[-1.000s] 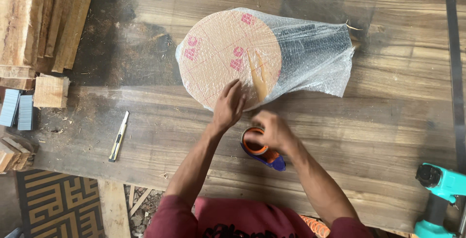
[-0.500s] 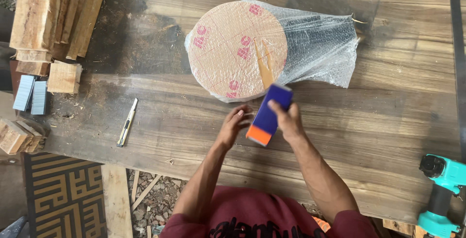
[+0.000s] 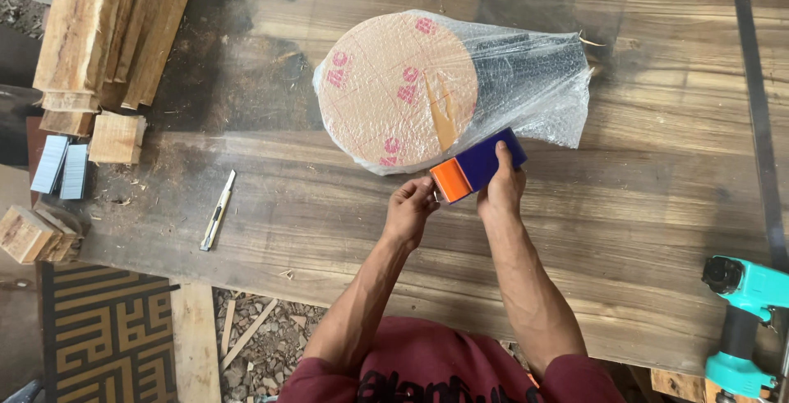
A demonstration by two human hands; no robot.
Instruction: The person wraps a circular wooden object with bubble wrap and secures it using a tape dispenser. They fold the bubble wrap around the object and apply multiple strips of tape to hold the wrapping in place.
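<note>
Here, in the head view, the person is working at a dark wooden workbench [image 3: 625, 230] with both bare hands close together at the near edge of a round disc wrapped in bubble wrap [image 3: 411, 91]. The right hand [image 3: 500, 188] is closed around a blue and orange tape dispenser [image 3: 477, 165], with the fingers curling over its blue body and the orange end pointing toward the left hand [image 3: 411, 210]. The left hand is half curled, its fingertips pinching at something just beside the orange end; it is probably the tape's free end, but that is too small to tell for certain.

The wrapped disc is lying flat on the bench, just beyond both hands, and the dispenser is touching or nearly touching its near rim. The wrap is already covering the disc's whole face, and 1 tan strip of tape [image 3: 441, 111] is already lying across it. To the right of the disc the loose wrap is bunching out in an unsealed tail, so I judge the wrapping as mostly done and the taping as only partly done.

A utility knife [image 3: 218, 210] is lying well apart on the left, a stack of wood offcuts [image 3: 107, 33] is sitting at the far left, and a teal power drill [image 3: 744, 321] is resting at the right edge.
</note>
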